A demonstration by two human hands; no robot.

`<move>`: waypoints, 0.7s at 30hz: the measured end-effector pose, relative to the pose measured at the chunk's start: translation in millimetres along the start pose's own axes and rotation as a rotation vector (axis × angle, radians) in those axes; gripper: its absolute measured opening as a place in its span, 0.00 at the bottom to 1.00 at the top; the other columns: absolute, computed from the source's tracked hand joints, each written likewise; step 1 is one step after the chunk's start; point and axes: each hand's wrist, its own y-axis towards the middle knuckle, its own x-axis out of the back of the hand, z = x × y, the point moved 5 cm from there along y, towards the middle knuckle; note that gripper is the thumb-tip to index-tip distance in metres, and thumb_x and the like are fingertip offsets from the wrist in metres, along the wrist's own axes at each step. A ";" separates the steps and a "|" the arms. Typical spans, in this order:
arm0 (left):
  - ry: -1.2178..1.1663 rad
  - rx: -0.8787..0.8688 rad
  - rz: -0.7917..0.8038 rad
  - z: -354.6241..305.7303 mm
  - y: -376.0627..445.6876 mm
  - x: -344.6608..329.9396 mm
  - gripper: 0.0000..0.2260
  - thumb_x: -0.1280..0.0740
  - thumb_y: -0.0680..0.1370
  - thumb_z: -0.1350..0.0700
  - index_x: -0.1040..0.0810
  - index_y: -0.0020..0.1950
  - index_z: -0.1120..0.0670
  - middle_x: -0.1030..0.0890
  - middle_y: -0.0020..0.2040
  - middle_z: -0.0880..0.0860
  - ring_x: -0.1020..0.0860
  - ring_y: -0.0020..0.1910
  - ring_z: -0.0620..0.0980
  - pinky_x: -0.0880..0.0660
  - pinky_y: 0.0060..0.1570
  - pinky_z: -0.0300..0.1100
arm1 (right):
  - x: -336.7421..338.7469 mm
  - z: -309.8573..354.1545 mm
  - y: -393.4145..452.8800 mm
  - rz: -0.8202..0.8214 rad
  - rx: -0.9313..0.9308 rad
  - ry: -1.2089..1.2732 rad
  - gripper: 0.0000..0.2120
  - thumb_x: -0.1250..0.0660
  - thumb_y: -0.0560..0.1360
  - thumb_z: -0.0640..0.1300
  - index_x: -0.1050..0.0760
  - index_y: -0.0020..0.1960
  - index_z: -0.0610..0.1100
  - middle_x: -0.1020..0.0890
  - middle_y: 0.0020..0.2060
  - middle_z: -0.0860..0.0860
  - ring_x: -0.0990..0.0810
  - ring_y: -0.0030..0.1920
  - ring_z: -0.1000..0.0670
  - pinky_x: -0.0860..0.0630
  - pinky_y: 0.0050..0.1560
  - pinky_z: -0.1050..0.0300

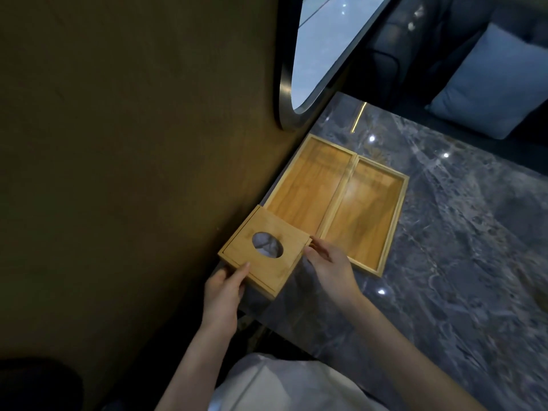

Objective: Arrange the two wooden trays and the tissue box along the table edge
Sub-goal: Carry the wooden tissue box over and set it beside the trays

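Observation:
A square wooden tissue box (264, 252) with an oval hole in its lid sits at the near left corner of the marble table, against the wall. My left hand (223, 295) grips its near edge, thumb on the lid. My right hand (330, 269) presses fingertips against its right side. Beyond the box two shallow wooden trays lie side by side and touching: the left tray (308, 188) runs along the wall, the right tray (366, 216) lies beside it. Both trays hold nothing.
The dark grey marble table (462, 262) stretches to the right. A brown wall (133, 143) borders its left edge, with an oval mirror (320, 54) hanging on it. A blue cushion (492, 84) lies on a sofa beyond the table. My light trousers (281, 387) show below.

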 end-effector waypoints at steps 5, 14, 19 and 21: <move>0.029 -0.026 -0.012 0.2 3.3 0.5 0.16 0.33 0.73 0.61 0.26 0.61 0.58 0.19 0.53 0.55 0.23 0.56 0.52 0.28 0.55 0.44 | -1.7 3.9 10.2 0.048 0.004 -0.068 0.11 0.39 0.76 0.43 0.24 0.57 0.49 0.19 0.48 0.55 0.23 0.51 0.59 0.31 0.47 0.70; 0.073 -0.055 -0.026 -8.4 12.3 2.1 0.13 0.33 0.74 0.61 0.25 0.59 0.58 0.19 0.46 0.51 0.22 0.49 0.49 0.29 0.55 0.44 | -2.3 2.8 21.5 0.019 -0.042 -0.058 0.13 0.35 0.74 0.44 0.23 0.58 0.45 0.18 0.52 0.52 0.22 0.52 0.55 0.29 0.46 0.67; 0.099 -0.037 -0.040 -9.1 18.1 3.2 0.12 0.33 0.74 0.59 0.24 0.57 0.57 0.19 0.48 0.52 0.23 0.52 0.50 0.28 0.57 0.45 | -3.5 4.4 23.6 0.004 -0.055 -0.042 0.14 0.34 0.74 0.44 0.24 0.59 0.45 0.18 0.51 0.52 0.22 0.53 0.54 0.27 0.52 0.61; 0.097 -0.033 -0.047 -9.3 19.2 3.5 0.13 0.33 0.74 0.59 0.24 0.58 0.57 0.19 0.49 0.53 0.23 0.53 0.51 0.28 0.57 0.45 | -3.8 5.4 24.0 -0.008 -0.056 -0.031 0.14 0.34 0.74 0.43 0.23 0.59 0.44 0.18 0.51 0.51 0.21 0.53 0.53 0.27 0.54 0.59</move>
